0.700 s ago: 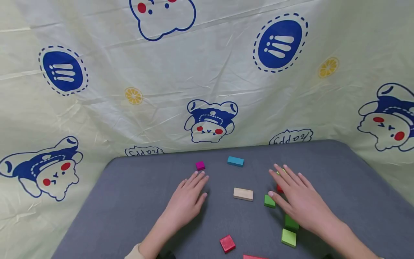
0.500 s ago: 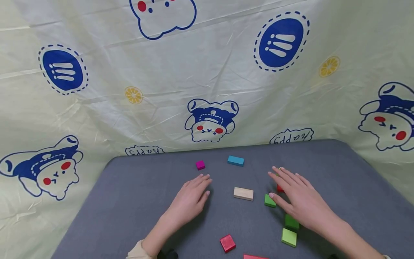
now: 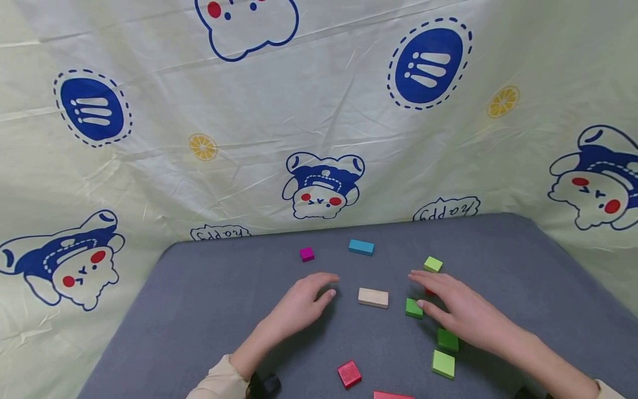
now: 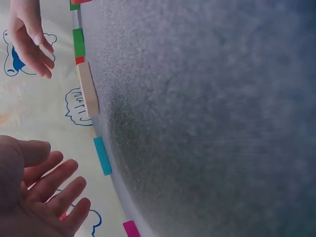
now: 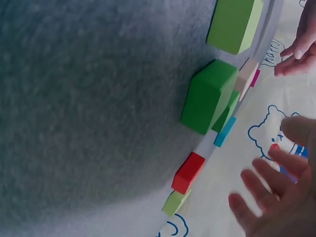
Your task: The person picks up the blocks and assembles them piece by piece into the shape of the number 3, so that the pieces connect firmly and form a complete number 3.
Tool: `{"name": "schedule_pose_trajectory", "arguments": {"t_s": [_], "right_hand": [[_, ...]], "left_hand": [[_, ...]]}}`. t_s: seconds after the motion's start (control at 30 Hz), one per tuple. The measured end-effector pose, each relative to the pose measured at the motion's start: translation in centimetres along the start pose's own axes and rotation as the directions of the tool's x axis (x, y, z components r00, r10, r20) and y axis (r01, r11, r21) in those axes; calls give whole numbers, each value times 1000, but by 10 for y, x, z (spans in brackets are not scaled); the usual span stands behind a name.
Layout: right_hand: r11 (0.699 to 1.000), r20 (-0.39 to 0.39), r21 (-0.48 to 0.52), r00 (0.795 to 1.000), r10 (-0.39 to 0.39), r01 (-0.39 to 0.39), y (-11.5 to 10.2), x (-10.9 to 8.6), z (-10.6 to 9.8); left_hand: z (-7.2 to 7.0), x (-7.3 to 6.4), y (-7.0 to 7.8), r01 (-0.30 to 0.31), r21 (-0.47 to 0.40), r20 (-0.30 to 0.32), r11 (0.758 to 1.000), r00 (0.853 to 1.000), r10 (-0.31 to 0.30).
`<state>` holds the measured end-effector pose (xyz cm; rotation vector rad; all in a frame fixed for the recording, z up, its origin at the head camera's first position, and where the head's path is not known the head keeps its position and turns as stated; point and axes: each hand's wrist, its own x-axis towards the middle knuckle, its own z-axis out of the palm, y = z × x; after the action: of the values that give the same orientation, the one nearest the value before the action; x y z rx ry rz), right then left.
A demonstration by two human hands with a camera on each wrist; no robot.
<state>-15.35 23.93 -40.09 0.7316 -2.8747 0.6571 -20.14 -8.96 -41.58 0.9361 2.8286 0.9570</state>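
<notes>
My left hand hovers above the grey table, left of a plain wooden block. Its fingers are loosely bent with nothing between them; the left wrist view shows the palm and spread fingers. My right hand is held over the right side, relaxed and holding nothing. In the head view its thumb overlaps the edge of a green block, and its fingers mostly hide a red block. A dark green block and a light green block lie below it, and another lime block beyond.
At the back lie a magenta cube and a blue block. Nearer the front are a red block and another red block cut by the frame. A printed curtain hangs behind the table.
Both hands have gone from flat, spread fingers to a sideways, loosely bent pose. The left hand has shifted slightly right. The lime block beyond the right hand is now uncovered. The blocks lie unmoved.
</notes>
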Motion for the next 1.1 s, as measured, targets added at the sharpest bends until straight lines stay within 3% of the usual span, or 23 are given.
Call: {"name": "schedule_pose_trajectory", "arguments": {"t_s": [0.2,0.6,0.87,1.1], "right_hand": [[998,118,60,992,-44,37,6,0,-1],[994,116,78,990,-85,76,17,0,1],[993,67,79,994,-88,83,20,-4,2],[995,102,92,994,-34,25,24,-4,0]], "left_hand": [[5,10,-2,19,-106,66,994,998,-12],[13,30,-7,49,-272,107,961,994,-20],[24,43,-6,25,-233,165,972,986,15],[32,54,-3,8,-230,180,973,983,34]]}}
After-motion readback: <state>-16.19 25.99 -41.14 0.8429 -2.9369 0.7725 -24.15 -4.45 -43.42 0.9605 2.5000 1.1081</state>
